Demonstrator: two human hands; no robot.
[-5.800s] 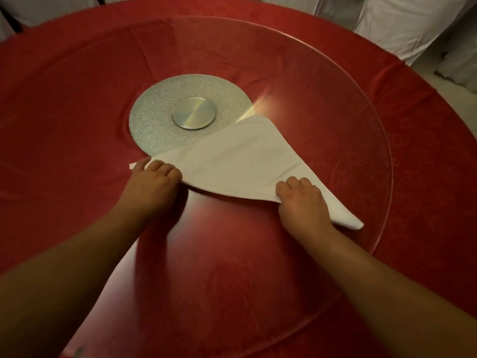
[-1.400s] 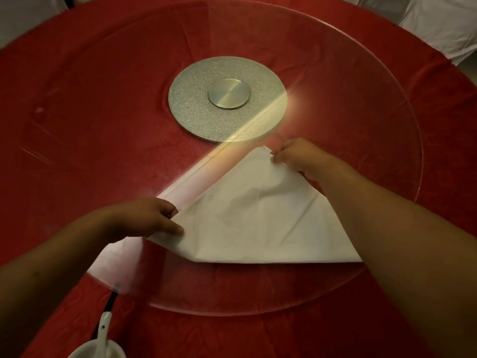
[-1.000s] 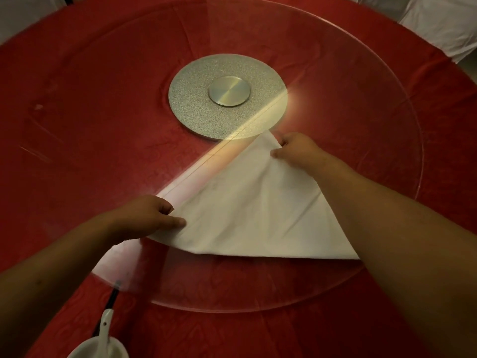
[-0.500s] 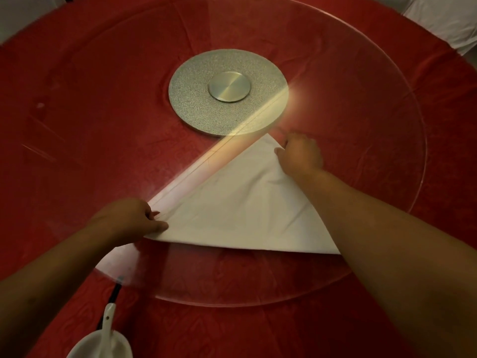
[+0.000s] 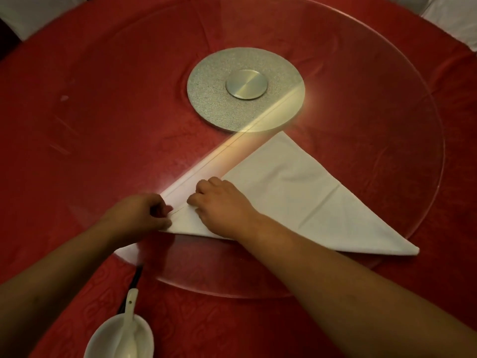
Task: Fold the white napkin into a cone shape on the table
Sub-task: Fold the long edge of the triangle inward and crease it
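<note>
From the head view, the white napkin, folded into a triangle, lies flat on the glass turntable over the red tablecloth. The left hand curls at its near-left corner; its fingertips are hidden, so whether they grip is unclear. The right hand rests on the cloth beside it, fingers together, tips tucked under. A white bowl with a spoon is cut off at the bottom edge.

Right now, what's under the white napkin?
The napkin lies flat on the glass turntable, with red tablecloth showing through the glass around it. Both hands, left and right, cover its near-left corner. Anything beneath the cloth itself is hidden.
</note>
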